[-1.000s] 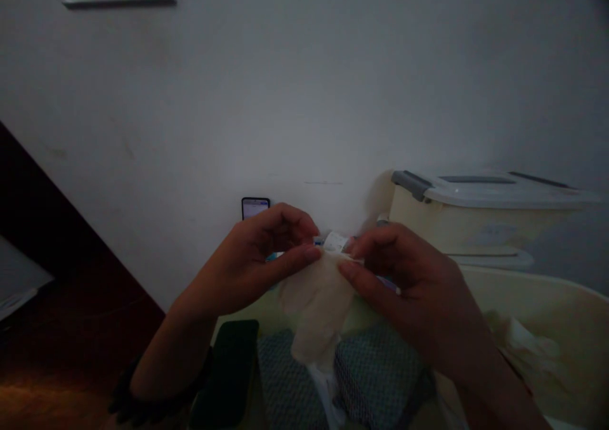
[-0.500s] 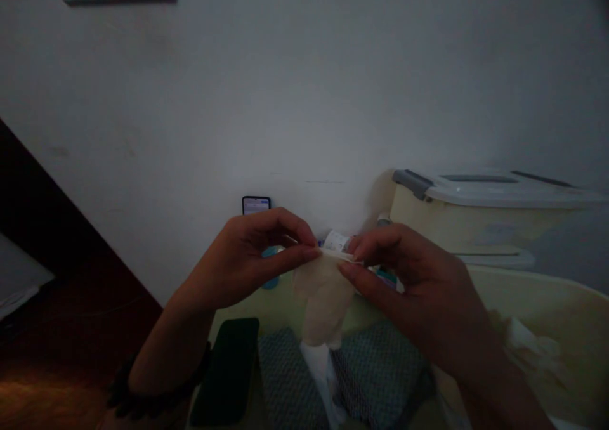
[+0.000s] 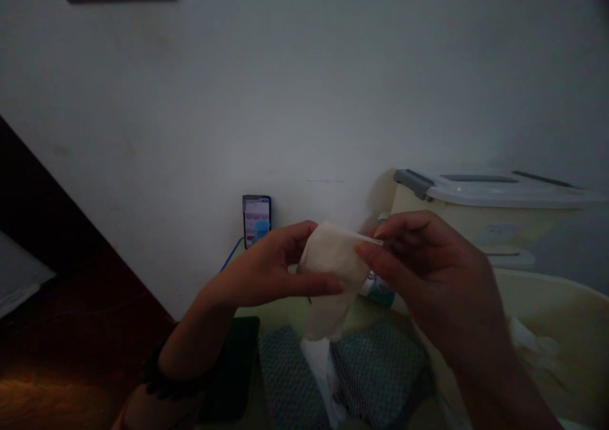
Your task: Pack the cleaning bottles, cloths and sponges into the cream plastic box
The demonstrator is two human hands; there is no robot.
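Observation:
Between my two hands hangs a small cream-coloured cloth piece with a hemmed upper edge, which looks like a sock (image 3: 333,259). My left hand (image 3: 285,268) grips it from the left side, thumb across the front and fingers hidden behind the cloth. My right hand (image 3: 428,271) pinches the right end of the hem between thumb and forefinger. The lower end of the sock tapers down over a strip of white cloth (image 3: 318,360) lying on a grey-green textured cloth (image 3: 380,373).
Against the wall leans a lit phone (image 3: 257,221). A dark green flat object (image 3: 233,366) lies beside my left forearm. Behind my right hand stands a partly hidden bottle (image 3: 380,290). To the right are a lidded storage box (image 3: 442,224) and an open tub (image 3: 571,290) with white crumpled material inside.
My left hand has let go of the hem and now holds the sock's side, thumb in front. The right hand has shifted slightly right and up, still pinching the edge. More of the phone shows.

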